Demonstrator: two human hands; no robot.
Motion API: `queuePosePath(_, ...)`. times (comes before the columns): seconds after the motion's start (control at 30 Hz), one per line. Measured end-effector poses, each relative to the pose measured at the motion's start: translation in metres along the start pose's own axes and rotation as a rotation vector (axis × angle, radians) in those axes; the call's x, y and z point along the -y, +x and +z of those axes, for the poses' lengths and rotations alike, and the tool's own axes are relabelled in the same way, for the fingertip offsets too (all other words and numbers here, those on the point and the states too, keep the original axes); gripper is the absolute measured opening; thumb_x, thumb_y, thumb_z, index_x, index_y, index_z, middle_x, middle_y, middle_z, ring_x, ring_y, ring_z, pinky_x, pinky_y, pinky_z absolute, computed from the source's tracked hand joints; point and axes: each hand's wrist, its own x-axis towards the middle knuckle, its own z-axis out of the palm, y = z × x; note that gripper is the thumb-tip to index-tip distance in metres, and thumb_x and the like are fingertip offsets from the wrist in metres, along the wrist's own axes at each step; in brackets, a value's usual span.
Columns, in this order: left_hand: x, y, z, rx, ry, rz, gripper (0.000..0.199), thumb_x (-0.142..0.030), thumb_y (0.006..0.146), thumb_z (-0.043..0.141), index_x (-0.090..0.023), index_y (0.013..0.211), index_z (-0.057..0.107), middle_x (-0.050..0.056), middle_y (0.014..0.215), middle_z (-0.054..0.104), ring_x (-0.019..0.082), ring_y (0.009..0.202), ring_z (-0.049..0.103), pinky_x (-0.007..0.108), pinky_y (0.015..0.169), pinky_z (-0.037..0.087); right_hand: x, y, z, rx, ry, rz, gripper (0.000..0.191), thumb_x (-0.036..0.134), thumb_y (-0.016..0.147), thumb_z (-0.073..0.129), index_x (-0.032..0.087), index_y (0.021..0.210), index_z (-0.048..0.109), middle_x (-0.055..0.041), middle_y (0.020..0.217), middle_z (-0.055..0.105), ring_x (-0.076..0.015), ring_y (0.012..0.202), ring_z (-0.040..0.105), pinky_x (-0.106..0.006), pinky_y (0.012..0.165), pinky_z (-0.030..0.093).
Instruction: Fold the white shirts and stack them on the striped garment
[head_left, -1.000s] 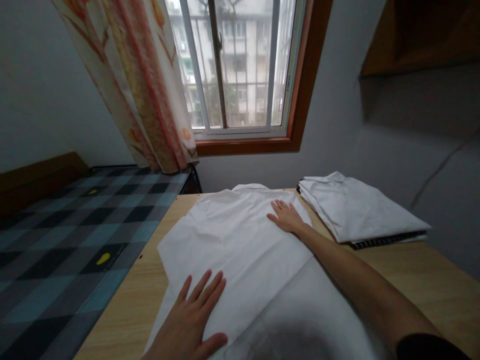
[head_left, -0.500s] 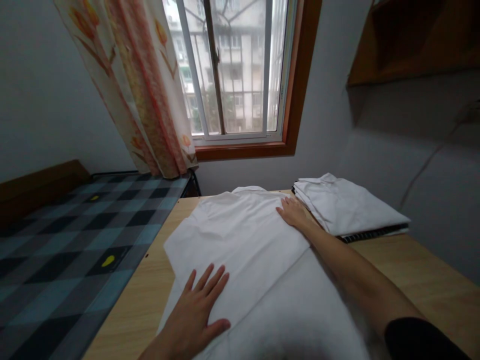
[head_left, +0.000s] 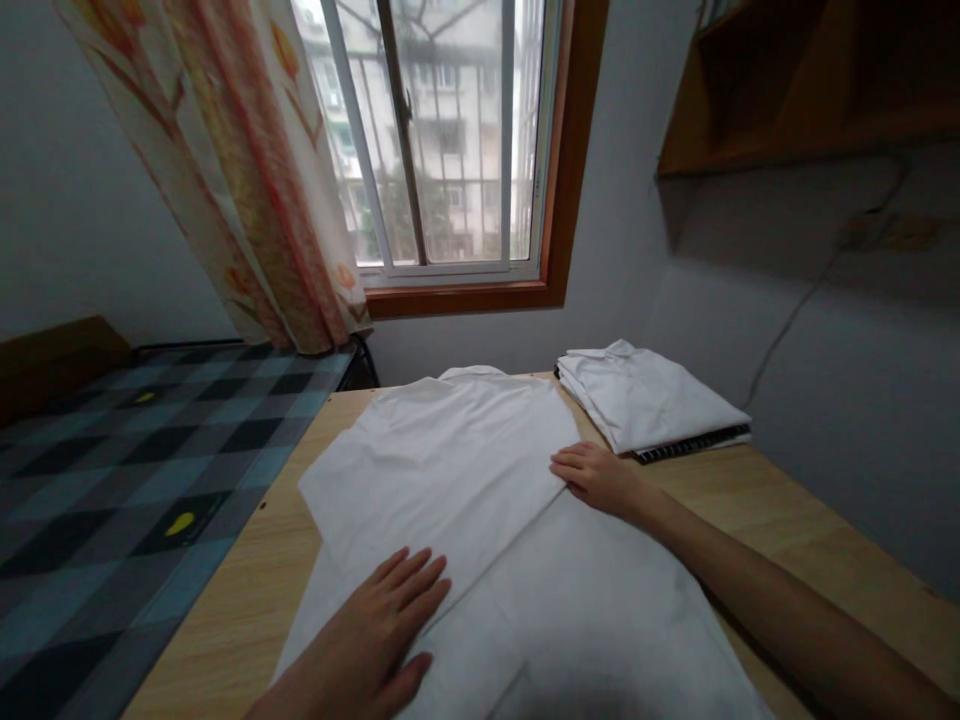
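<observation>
Garment (head_left: 450,450), one, white fabric, lies on one pale wooden table (head_left: 787,525) under your bare left hand (head_left: 379,630), fingers slightly parted, and right hand (head_left: 604,480), fingers close together.

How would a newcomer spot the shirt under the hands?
Find the window, then the wooden table below. A white shirt lies along its middle. Unlike the folded pile to its right, it is spread out, with the left hand and right hand on it.

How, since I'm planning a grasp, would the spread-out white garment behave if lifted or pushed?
The white garment would probably sag if lifted: its creases look soft. Pushed, it may bunch rather than roll, lying spread on the wooden table.
</observation>
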Motion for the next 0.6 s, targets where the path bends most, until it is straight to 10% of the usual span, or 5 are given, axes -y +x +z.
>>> queuePosePath(0.37, 0.000, -0.002, 0.008, -0.083, 0.119, -0.022, 0.072, -0.034, 0.087, 0.049, -0.033, 0.153, 0.020, 0.002, 0.155, 0.032, 0.031, 0.141, 0.032, 0.056, 0.115, 0.027, -0.005, -0.010, 0.006, -0.057, -0.296, 0.622, 0.023, 0.008, 0.088, 0.042, 0.015, 0.096, 0.062, -0.0132, 0.099, 0.062, -0.0224, 0.085, 0.059, -0.031, 0.068, 0.040)
queuePosePath(0.6, -0.005, -0.005, 0.015, -0.211, 0.199, 0.003, 0.061, -0.019, 0.075, 0.049, -0.026, 0.135, 0.052, 0.005, 0.137, 0.058, 0.028, 0.126, 0.053, 0.050, 0.108, 0.040, -0.001, -0.008, 0.001, -0.068, -0.397, 0.649, 0.031, 0.009, 0.091, 0.037, 0.013, 0.091, 0.068, -0.0198, 0.100, 0.063, -0.0308, 0.096, 0.054, -0.040, 0.076, 0.039)
